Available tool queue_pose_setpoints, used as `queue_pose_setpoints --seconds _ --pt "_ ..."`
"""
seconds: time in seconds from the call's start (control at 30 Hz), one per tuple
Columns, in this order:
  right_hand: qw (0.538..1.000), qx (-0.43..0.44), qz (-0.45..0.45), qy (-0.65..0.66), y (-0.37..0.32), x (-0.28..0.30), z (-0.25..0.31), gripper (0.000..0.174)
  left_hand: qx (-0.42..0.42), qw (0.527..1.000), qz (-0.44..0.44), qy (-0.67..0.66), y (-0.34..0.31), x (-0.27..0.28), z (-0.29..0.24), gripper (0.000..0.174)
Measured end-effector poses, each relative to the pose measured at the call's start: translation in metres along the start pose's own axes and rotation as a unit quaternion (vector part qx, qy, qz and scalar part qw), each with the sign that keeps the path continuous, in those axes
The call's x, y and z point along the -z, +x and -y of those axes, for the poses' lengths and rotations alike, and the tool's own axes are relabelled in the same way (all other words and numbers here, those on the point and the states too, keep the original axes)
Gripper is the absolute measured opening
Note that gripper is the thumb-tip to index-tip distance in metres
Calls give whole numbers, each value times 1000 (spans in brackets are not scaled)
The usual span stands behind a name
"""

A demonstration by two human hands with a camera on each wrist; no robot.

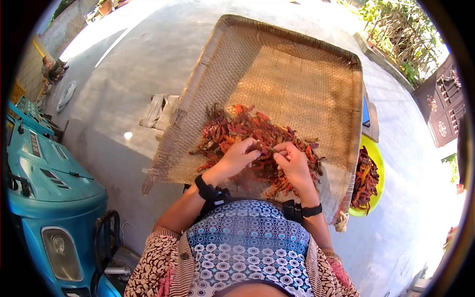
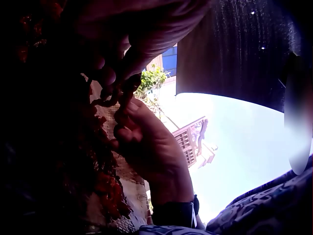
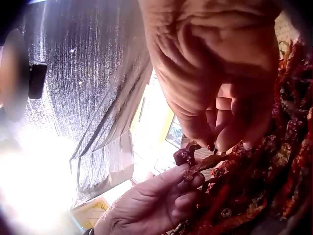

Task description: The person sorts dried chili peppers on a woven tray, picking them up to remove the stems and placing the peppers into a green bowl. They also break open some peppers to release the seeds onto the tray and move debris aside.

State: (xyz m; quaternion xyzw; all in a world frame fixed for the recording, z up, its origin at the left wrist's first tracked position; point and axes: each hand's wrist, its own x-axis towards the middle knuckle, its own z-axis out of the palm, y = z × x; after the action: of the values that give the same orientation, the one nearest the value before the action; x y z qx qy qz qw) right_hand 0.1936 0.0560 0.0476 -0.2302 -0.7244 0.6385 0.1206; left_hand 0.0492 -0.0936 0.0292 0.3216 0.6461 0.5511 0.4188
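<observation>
Dried red peppers (image 1: 237, 126) lie heaped on a woven tray (image 1: 307, 89). Above the heap, the left hand (image 1: 240, 159) pinches a dried pepper (image 3: 198, 166) between thumb and fingers, as the right wrist view shows. Close beside it, the right hand (image 1: 295, 166) has thumb and fingertips together at the pepper's stem end; in the right wrist view this hand (image 3: 215, 73) fills the top, a small bit at its fingertips. The left wrist view is dark, with the right hand (image 2: 156, 152) facing the left hand (image 2: 142, 29) across the pepper.
A yellow-green basin (image 1: 377, 173) of dried peppers stands on the ground right of the tray. At the left is a teal vehicle (image 1: 54, 198). A folded cloth (image 1: 161, 111) lies by the tray's left edge, and a blue object (image 1: 366, 113) is at its right.
</observation>
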Motion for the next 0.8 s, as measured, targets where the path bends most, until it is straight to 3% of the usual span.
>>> queue_pose_setpoints --seconds 0.2,0.43,0.5,0.57,0.67,0.8 --pt "982 63 -81 -156 3 4 -18 16 30 999 26 32 0 5 -2 14" --pt "987 -22 -126 98 5 23 -15 15 17 999 34 -27 -1 14 5 14" --pt "979 -3 -146 142 4 41 -26 9 15 999 32 -29 -1 14 4 14" --pt "955 -26 -206 211 -5 64 -22 9 13 999 30 -24 -3 14 1 15" --pt "910 44 -296 288 -17 114 -29 11 2 999 41 -32 -4 17 0 16" --pt "780 118 -394 472 -34 165 -34 19 -5 997 42 -61 -3 18 1 14"
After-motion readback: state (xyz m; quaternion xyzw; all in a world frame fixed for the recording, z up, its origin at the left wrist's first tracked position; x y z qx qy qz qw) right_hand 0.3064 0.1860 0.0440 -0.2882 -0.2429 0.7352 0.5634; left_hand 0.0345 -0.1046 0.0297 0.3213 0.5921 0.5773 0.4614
